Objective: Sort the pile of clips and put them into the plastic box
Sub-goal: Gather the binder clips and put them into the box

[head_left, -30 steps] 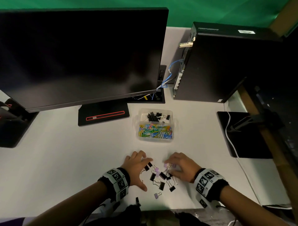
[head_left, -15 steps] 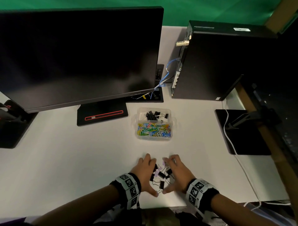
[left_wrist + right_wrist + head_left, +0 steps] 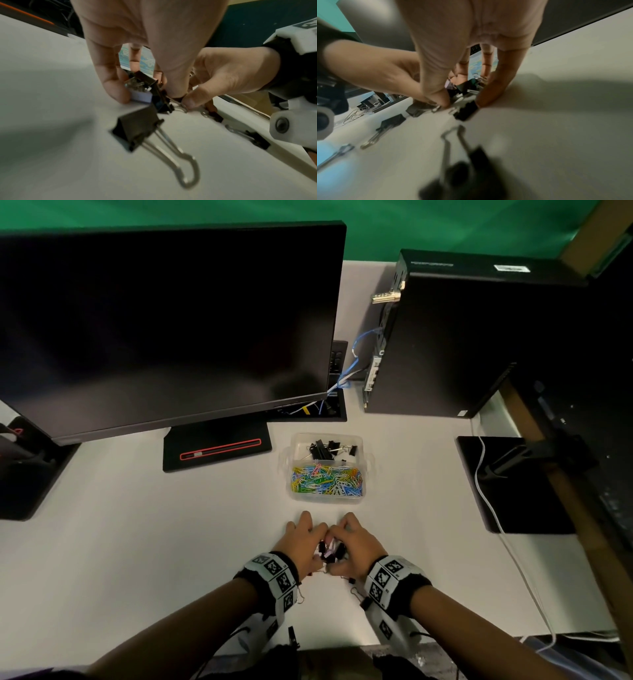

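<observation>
Black binder clips (image 3: 330, 553) now bunched, hands closer together

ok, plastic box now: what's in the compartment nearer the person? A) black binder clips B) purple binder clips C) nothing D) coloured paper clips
D: in the head view the near half of the plastic box holds coloured paper clips, while black binder clips sit in the far half.
</observation>
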